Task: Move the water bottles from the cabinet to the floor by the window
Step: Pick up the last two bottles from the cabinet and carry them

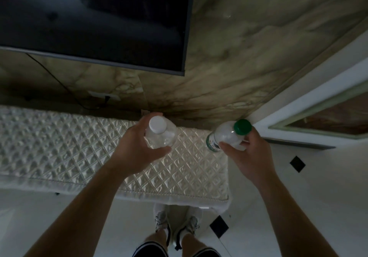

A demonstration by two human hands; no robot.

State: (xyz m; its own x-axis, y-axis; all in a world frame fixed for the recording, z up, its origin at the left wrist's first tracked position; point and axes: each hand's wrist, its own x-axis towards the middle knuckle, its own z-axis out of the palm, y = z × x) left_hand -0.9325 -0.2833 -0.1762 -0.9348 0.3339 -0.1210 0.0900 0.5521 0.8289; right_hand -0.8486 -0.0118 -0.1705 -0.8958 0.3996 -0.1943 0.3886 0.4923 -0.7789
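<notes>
A pair of pale shoes [175, 225] is seen on the white floor [298, 187], which is set with small black diamond tiles [297, 164]. Just beyond, the cabinet [179, 199] is covered by a quilted cream cloth [59, 143]. Over its far right end, a white-capped bottle [161, 135] is gripped by the fingers of the left hand [135, 147]. Above the far right corner, a green-capped bottle [229, 137] (tilted, cap to the right) is held in the curled fingers of the right hand [251, 157]. Behind, a marbled wall [258, 47] carries a dark television [99, 17], a socket [105, 96] and a cable [57, 79]. A white frame [298, 97] is seen at the right.
</notes>
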